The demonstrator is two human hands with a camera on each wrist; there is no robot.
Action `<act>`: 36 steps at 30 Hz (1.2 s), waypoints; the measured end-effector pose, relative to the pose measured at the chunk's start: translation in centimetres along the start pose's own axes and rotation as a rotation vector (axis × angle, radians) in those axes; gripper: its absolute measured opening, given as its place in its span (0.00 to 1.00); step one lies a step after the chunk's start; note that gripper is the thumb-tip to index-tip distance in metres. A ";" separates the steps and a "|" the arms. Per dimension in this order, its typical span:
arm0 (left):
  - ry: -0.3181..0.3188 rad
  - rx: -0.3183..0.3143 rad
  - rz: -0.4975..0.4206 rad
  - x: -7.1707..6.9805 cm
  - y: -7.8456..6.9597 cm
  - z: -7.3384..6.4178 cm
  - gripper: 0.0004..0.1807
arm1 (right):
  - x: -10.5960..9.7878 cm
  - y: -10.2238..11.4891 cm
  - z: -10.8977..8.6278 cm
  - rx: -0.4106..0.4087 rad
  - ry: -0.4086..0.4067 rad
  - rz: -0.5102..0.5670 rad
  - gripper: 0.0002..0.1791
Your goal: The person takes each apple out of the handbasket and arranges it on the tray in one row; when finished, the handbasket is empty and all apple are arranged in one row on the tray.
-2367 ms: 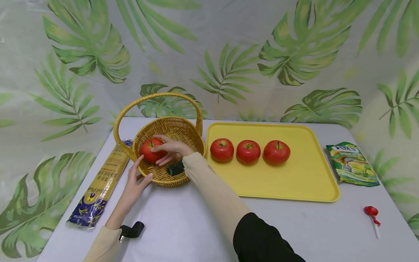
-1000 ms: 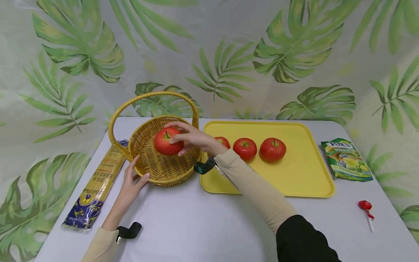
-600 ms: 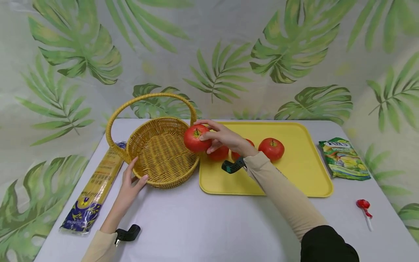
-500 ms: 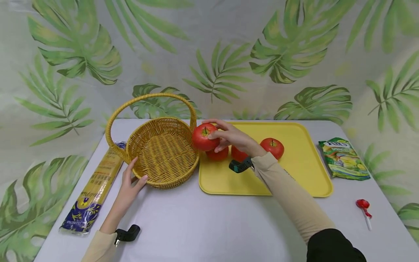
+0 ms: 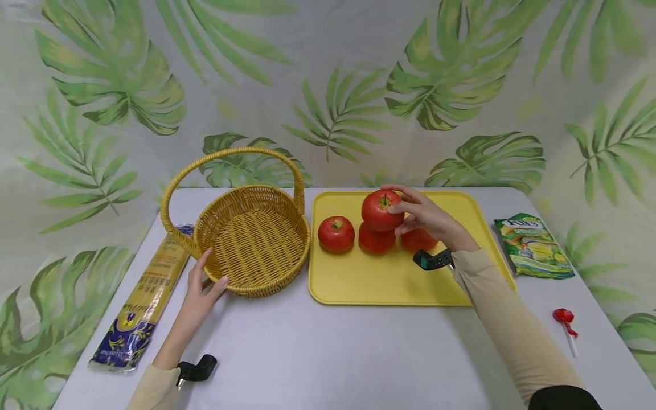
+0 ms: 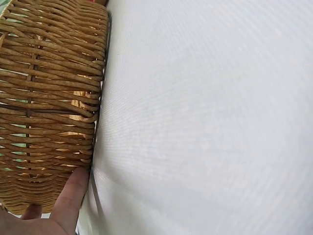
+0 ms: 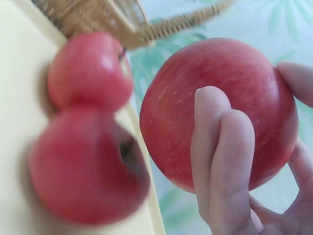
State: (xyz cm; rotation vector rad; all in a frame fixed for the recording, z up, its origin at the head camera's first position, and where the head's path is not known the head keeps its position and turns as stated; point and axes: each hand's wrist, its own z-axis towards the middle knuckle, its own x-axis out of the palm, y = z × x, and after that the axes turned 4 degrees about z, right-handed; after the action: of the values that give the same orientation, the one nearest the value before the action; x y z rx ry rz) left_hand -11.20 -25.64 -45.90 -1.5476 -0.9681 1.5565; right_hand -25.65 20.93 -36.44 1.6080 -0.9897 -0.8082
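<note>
My right hand (image 5: 422, 213) grips a red apple (image 7: 220, 112), its fingers and thumb spread around the sides. That apple is raised over the yellow tray (image 5: 348, 285) and overlaps the middle apple (image 5: 376, 239) in the head view. To the left on the tray sits another apple (image 5: 336, 234); a third (image 5: 417, 240) is partly covered by the hand. My left hand (image 5: 197, 296) touches the near left outer side of the wicker basket (image 5: 256, 239), thumb and fingers spread apart. In the left wrist view a straight finger (image 6: 71, 196) rests against the woven wall.
A spaghetti pack (image 5: 146, 302) lies left of the basket, whose tall handle (image 5: 230, 152) arches above it. Right of the tray are a green candy bag (image 5: 533, 246) and a red lollipop (image 5: 565, 324). A leaf-print cloth (image 5: 338, 114) hangs behind the table.
My right hand has lifted the apple out of the basket and carried it right, over the tray. The left hand has stayed at the basket's side. The head view has shifted slightly.
</note>
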 end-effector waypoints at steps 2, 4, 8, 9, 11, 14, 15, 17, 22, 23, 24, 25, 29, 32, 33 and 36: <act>0.000 0.003 0.001 0.0 0.0 0.0 0.41 | -1.1 -0.2 -0.7 -0.005 -0.023 -0.003 0.30; 0.001 0.005 0.003 0.0 0.0 0.0 0.41 | -2.2 -0.5 -1.5 -0.016 -0.045 0.002 0.30; -0.004 0.014 0.006 0.0 0.2 0.1 0.41 | -4.2 -1.0 -3.0 -0.041 -0.093 0.038 0.29; -0.006 0.016 0.005 0.0 0.3 0.1 0.41 | -4.7 -1.1 -3.4 -0.049 -0.103 0.046 0.28; -0.009 0.021 0.002 0.0 0.3 0.1 0.41 | -5.7 -1.5 -4.1 -0.059 -0.124 0.056 0.27; -0.008 0.019 -0.004 0.1 0.4 0.1 0.41 | -6.9 -2.1 -5.1 -0.071 -0.153 0.072 0.26; -0.006 0.019 -0.008 0.1 0.4 0.1 0.41 | -7.3 -2.3 -5.4 -0.075 -0.164 0.079 0.25; -0.004 0.018 -0.010 0.1 0.4 0.1 0.41 | -8.0 -2.8 -6.0 -0.076 -0.188 0.100 0.24; 0.001 0.004 -0.006 0.1 0.4 0.0 0.41 | -9.5 -4.1 -7.4 -0.066 -0.259 0.163 0.24; 0.002 0.002 -0.005 0.1 0.4 0.0 0.41 | -9.7 -4.4 -7.7 -0.061 -0.272 0.176 0.24; 0.003 0.000 -0.005 0.1 0.4 0.0 0.41 | -10.0 -4.7 -7.9 -0.055 -0.286 0.184 0.24; 0.003 0.002 -0.006 0.1 0.4 0.0 0.41 | -10.2 -5.1 -8.1 -0.046 -0.302 0.190 0.25; -0.001 0.010 -0.002 0.0 0.3 0.0 0.41 | -10.8 -6.5 -8.8 -0.002 -0.349 0.217 0.28; -0.006 0.016 0.002 0.0 0.3 0.0 0.41 | -11.1 -7.4 -8.9 0.025 -0.361 0.236 0.30; -0.007 0.018 0.002 0.0 0.3 0.1 0.41 | -11.1 -7.7 -8.9 0.030 -0.358 0.241 0.31; -0.006 0.012 0.001 0.1 0.3 0.1 0.41 | -11.2 -8.3 -8.8 0.032 -0.342 0.238 0.31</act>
State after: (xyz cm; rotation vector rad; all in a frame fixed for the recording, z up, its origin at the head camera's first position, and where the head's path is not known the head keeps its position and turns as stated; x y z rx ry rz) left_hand -11.25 -25.71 -46.18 -1.5355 -0.9598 1.5662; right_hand -21.07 35.76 -42.08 1.3700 -1.4138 -0.9218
